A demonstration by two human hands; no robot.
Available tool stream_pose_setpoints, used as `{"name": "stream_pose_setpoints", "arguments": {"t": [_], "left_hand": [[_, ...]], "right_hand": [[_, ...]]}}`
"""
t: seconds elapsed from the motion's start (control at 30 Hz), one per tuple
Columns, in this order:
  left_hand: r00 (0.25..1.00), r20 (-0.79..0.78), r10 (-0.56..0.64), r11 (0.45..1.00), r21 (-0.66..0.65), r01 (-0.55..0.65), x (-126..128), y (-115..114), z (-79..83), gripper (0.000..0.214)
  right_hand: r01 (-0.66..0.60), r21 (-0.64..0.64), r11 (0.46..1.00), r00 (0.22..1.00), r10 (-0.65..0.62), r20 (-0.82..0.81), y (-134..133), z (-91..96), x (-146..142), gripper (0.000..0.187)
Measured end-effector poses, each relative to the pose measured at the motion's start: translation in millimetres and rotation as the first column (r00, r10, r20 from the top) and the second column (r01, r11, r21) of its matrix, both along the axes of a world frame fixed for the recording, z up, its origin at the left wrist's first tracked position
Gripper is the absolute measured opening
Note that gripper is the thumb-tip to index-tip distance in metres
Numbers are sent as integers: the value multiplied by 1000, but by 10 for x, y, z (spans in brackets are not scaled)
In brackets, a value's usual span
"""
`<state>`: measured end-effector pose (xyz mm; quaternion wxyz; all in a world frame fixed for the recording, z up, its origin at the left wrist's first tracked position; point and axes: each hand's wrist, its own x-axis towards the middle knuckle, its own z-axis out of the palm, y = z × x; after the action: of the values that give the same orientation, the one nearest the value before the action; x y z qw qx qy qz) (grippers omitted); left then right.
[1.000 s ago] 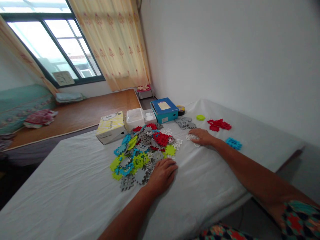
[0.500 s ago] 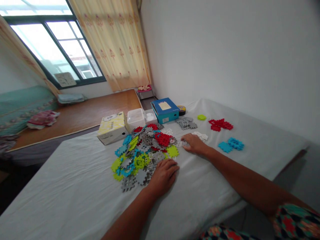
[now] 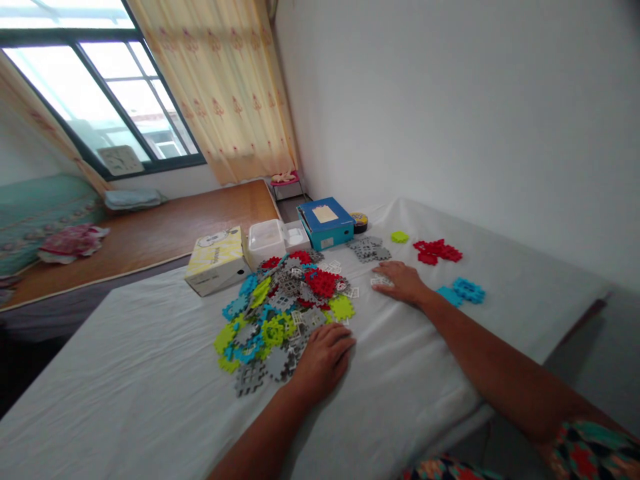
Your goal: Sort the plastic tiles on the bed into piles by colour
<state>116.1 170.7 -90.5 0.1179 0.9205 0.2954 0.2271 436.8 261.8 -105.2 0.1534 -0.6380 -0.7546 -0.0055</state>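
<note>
A mixed pile of interlocking plastic tiles (image 3: 280,303) in red, blue, lime green, grey and white lies on the white-covered table. At its near right edge my left hand (image 3: 326,357) rests palm down, fingers loosely laid out, with nothing visible in them. Right of the pile, my right hand (image 3: 400,283) is low over the cloth. Under its fingers is a white lattice tile (image 3: 381,281), partly covered by the hand. Beyond that hand lie grey tiles (image 3: 369,249), a lime green tile (image 3: 399,237) and red tiles (image 3: 437,251); blue tiles (image 3: 469,291) lie to its right.
Behind the pile stand a yellow-and-white box (image 3: 219,263), a clear plastic container (image 3: 267,240) and a blue box (image 3: 326,223). A round dark tin (image 3: 359,222) sits beside the blue box. The wall (image 3: 475,133) runs along the table's far right side.
My right hand has moved right, away from the pile, with the white tile sliding under its fingers. My left hand has stayed beside the pile. The view has shifted slightly.
</note>
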Motion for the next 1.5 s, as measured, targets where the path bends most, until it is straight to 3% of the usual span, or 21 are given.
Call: {"name": "stream_pose_setpoints", "arguments": {"t": [0.17,0.27,0.37,0.47,0.57,0.67,0.73,0.8,0.87,0.93,0.97,1.1,1.23,1.37,1.43,1.5], "left_hand": [[1000,-21,-1,999,34,2,-3,4,-10,28],[996,-87,6,998,62,-1,-6,3,23,27],[978,-206,11,994,111,12,18,-20,97,25],[948,-318,14,981,186,48,73,-54,242,20],[942,-334,35,968,246,51,36,-7,480,19],[964,-197,179,952,281,-120,-293,224,724,24],[925,-27,379,889,287,-356,-699,460,799,27],[811,144,567,781,218,-585,-1177,695,761,32],[631,256,732,636,77,-768,-1617,867,622,38],[469,283,837,513,-106,-852,-1929,950,426,45],[438,290,851,498,-181,-848,-2026,962,325,48],[479,262,838,543,-308,-782,-2108,941,43,53],[561,195,805,593,-305,-745,-2056,960,-10,54],[597,139,790,609,-286,-740,-2118,1014,-19,53],[590,139,795,602,-294,-742,-2169,1036,-33,52],[584,135,801,594,-302,-745,-2205,1051,-46,52]], "right_hand": [[-10,27,1000,1000,10,-25,-52,9,14,37],[2,127,992,999,3,-44,-78,77,-82,36],[-194,172,966,974,211,-87,-16,192,-356,33],[-396,97,913,903,406,-137,146,315,-671,35],[-381,-53,923,912,365,-188,334,386,-880,44],[-365,-182,913,915,316,-250,453,392,-973,48],[-373,-176,911,904,314,-292,484,383,-1006,46],[-378,-141,915,890,318,-326,489,381,-1041,40],[-368,-96,925,885,317,-340,476,380,-1095,28],[-358,-45,932,885,324,-335,447,363,-1171,24],[-359,-18,933,884,334,-328,427,343,-1215,28],[-359,70,931,874,361,-324,322,211,-1374,50],[-351,95,931,868,362,-341,262,169,-1453,23],[-390,125,912,842,408,-353,360,348,-1234,21],[-254,147,956,870,292,-397,448,471,-865,22],[53,174,983,895,30,-445,509,554,-322,28]]}}
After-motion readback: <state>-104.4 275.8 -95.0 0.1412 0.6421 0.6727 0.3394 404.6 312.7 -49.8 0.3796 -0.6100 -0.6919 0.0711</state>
